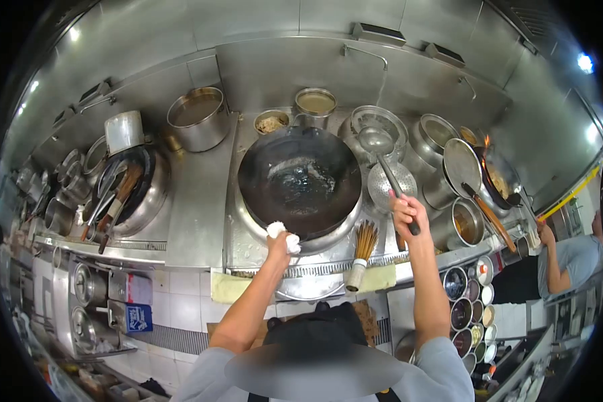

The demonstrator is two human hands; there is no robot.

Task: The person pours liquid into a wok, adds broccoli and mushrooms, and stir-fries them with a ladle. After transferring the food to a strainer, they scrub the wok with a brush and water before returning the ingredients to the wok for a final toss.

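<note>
We have our left hand point(281, 246) closed around a folded white cloth point(275, 230), pinching it against the near rim of the wide black round-bottomed steel wok point(300, 181). The wok sits in its burner ring with a thin, glistening pool of liquid at its centre. Our right hand point(403, 211) is wrapped in a fist around the handle of the long-handled steel ladle point(376, 142). Its bowl hangs just beyond the wok's right rim, above a round perforated steel strainer point(392, 184). To do this step well, we judge that the cloth should stay bunched thick between our fingers and the rim, since the metal is probably hot, and our grip should sit squarely so the wok tips without slipping. The ladle should come in low over the right rim and meet the liquid gently, so nothing splashes towards our forearm. A bundle of bamboo sticks bound as a brush point(363, 244) leans just beside the wok's near right edge, close enough to catch with our elbow. Further right of the wok, another person point(569, 261) works over a flaming pan, so we should keep our swing short.
</note>
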